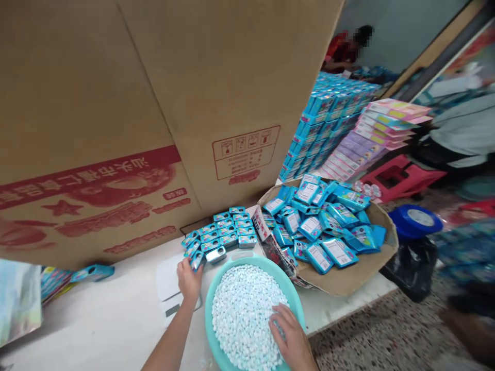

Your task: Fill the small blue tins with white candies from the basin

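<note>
My left hand (189, 280) is closed on a small blue tin (197, 260) at the near left corner of a group of similar tins (225, 230). Several of these stand in close rows, and one in front shows a bare silver face (215, 254). A round turquoise basin (210, 312) sits right of my left forearm, filled with small pale white and blue candies (247, 309). Over the right side of the basin, my right hand (288, 335) rests at the candies with its fingers bent and apart. Its fingertips touch the candies; nothing shows held in it.
A cardboard tray (363, 275) heaped with blue packs (311, 226) stands right of the basin. Behind rises a large carton (154, 103). A white scale (170, 288) lies by my left wrist. Stacked blue boxes (320, 118), a red stool (406, 178) and a person (340, 51) are farther off.
</note>
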Demonstrator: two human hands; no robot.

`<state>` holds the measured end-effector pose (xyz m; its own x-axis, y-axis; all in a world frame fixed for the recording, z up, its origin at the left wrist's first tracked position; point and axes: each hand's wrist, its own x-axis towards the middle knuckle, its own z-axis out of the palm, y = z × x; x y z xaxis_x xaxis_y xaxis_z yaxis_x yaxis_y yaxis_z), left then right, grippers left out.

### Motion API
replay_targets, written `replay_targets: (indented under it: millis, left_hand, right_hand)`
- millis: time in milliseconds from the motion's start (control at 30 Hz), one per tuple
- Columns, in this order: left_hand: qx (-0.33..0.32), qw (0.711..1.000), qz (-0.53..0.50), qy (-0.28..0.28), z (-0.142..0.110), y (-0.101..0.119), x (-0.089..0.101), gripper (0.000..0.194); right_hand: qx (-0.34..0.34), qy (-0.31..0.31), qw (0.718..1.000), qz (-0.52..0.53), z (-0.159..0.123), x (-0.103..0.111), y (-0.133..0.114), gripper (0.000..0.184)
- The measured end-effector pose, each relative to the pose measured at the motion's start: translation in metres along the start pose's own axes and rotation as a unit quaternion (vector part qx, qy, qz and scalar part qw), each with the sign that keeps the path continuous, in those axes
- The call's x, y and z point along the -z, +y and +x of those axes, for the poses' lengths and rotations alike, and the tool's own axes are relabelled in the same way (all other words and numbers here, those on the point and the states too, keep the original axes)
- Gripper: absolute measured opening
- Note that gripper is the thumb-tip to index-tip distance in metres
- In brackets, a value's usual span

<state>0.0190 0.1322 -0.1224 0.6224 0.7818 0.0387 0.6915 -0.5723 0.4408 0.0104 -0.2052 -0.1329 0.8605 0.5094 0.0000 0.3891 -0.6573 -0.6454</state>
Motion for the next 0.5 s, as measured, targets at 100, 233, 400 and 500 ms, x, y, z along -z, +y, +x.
replay_targets:
  millis: [100, 233, 400, 500]
  left_hand:
    - [-0.058, 0.997, -0.013, 0.042, 0.009, -0.004, 0.001, 0.044]
    - [-0.162, 0.974, -0.054, 0.146, 0.003, 0.030, 0.007, 0.052]
    - [-0.350, 0.925, -0.141, 0.033, -0.018, 0.170, -0.005, 0.028]
    - [-0.419, 0.890, -0.145, -0.107, -0.023, 0.262, -0.041, 0.027]
  right_hand:
    - [-0.006, 0.011, 1.000, -0.003, 0.008, 0.004, -0.006, 0.019]
    - [0.009, 0.025, 1.000, -0.007, 0.019, 0.008, -0.005, 0.017]
    - [0.060, 0.096, 0.994, 0.007, 0.025, -0.003, 0.013, 0.021]
    - [0.102, 0.158, 0.982, 0.013, 0.028, -0.019, 0.027, 0.018]
